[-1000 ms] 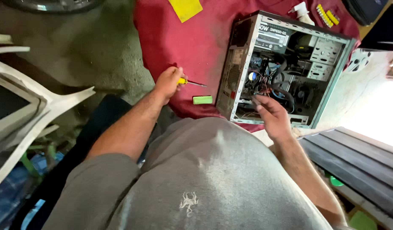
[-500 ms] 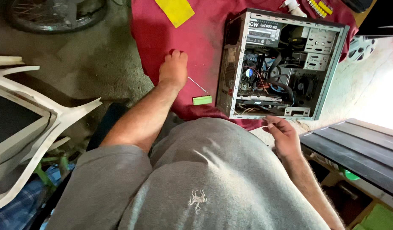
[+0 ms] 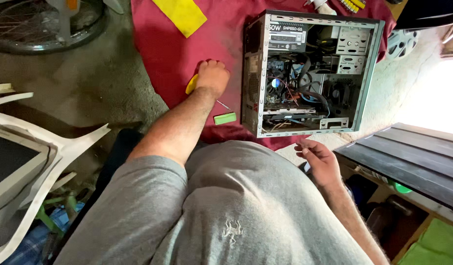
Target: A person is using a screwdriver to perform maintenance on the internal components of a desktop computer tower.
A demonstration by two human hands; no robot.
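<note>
Yellow-handled screwdriver (image 3: 193, 83) lies on the red cloth (image 3: 162, 54), just left of the open computer case (image 3: 310, 73); its thin metal shaft pokes out at lower right of the wrist, handle mostly hidden under the left hand (image 3: 212, 76). Left hand fisted, knuckles down on the handle, closed around it as far as visible. Small green block (image 3: 225, 118) lies on cloth just below the shaft tip, beside the case's lower left corner. Right hand (image 3: 318, 159) hovers below the case's bottom edge, fingers loosely curled, half open, holding nothing visible. Yellow sheet (image 3: 181, 14) at the cloth's top. Bicycle wheel (image 3: 45, 24) upper left, white plastic chair (image 3: 35, 162) at left, dark slatted board (image 3: 408, 162) at right.
</note>
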